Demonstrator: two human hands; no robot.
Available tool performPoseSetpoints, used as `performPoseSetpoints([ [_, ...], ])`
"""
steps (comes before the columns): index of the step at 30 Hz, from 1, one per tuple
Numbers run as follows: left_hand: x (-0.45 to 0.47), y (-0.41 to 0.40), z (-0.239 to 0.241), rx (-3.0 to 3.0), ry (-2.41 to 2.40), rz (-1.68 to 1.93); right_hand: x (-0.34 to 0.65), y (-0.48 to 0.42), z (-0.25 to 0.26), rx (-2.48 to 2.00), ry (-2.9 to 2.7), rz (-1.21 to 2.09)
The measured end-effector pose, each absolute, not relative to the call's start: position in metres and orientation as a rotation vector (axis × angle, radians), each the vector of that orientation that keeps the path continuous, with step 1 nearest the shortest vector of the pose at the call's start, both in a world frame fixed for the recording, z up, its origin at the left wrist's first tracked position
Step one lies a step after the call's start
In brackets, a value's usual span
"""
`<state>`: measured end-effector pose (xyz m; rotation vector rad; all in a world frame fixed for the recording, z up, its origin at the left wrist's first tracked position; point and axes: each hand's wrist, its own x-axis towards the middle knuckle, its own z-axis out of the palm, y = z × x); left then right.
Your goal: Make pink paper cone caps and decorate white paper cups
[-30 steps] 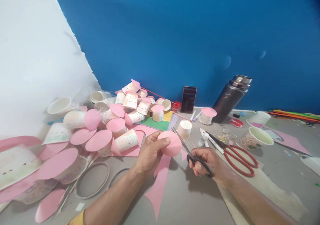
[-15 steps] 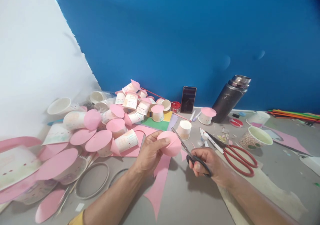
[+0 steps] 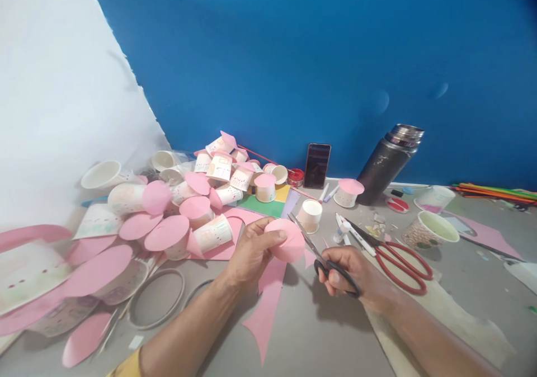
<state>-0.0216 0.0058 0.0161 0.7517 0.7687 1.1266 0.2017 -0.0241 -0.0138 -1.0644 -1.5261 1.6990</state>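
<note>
above the middle of the grey table (image 3: 327, 338): one pink paper disc (image 3: 291, 243), held clear of the surface.

left hand (image 3: 251, 254): grasping the disc by its left side, thumb laid over the upper face, fingers behind.

right hand (image 3: 344, 273): closed about the handles of one pair of black-handled scissors (image 3: 321, 265); blades pointing up and leftward, at the right edge of the disc. contact between blade and paper: cannot tell.

beneath the hands: one pink offcut (image 3: 269, 304), curved along its edges, tapering to a point towards the front.

beyond the disc: one white paper cup (image 3: 309, 216), upside down.

left side: a large heap of decorated paper cups (image 3: 218, 167), many with pink discs attached, some upright, others on their sides; one grey ring (image 3: 182, 293) lying near the left forearm.

right side: one larger pair of red-handled scissors (image 3: 382, 247); one patterned cup (image 3: 423, 236), mouth upward, pale green inside.

along the blue wall (image 3: 272, 58): one phone (image 3: 318, 166), on end; one dark flask (image 3: 384, 167), steel-necked; one red tin (image 3: 296, 177).
</note>
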Motion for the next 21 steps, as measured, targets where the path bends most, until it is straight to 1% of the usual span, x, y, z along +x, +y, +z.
performPoseSetpoints([
  [21,-0.0276,0.0093,0.0166,0.890,0.820,1.059,0.2027,-0.0251,-0.0056,-1.136,-1.553,1.694],
])
